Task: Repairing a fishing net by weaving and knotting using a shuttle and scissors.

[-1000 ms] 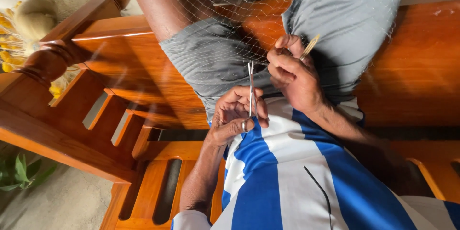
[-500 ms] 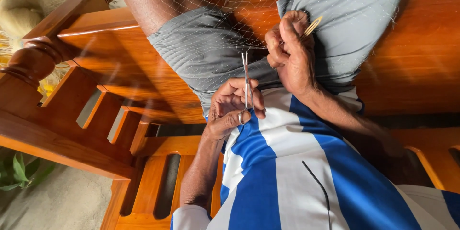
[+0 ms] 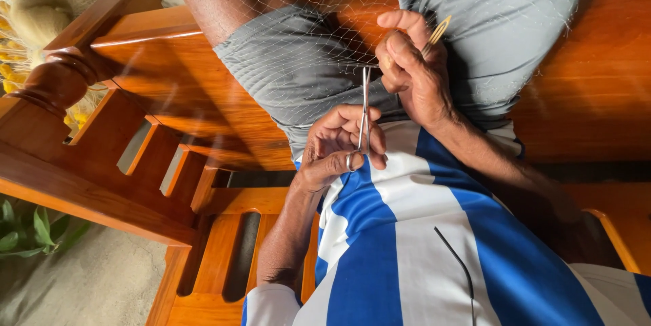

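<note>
My left hand [image 3: 333, 144] grips a pair of small steel scissors [image 3: 365, 117], blades pointing up toward the net. My right hand [image 3: 415, 71] is just above and to the right, pinching a strand of fine pale fishing net [image 3: 298, 34] and holding a thin yellowish netting needle [image 3: 437, 30] that sticks out past the fingers. The scissor tips reach the net right beside my right thumb. The net drapes over my grey shorts [image 3: 291, 75] and my bare knee. My blue and white striped shirt [image 3: 407, 244] fills the lower middle.
I sit on a polished wooden bench [image 3: 169, 88] with a slatted armrest and a turned post [image 3: 54, 82] at the left. Bundled net with yellow floats [image 3: 20, 21] lies at the far left. Sandy ground and green leaves [image 3: 27, 231] show at the lower left.
My right hand has risen slightly with the net strand and needle. The scissors in my left hand have followed upward, their tips now at the net by my right thumb.
</note>
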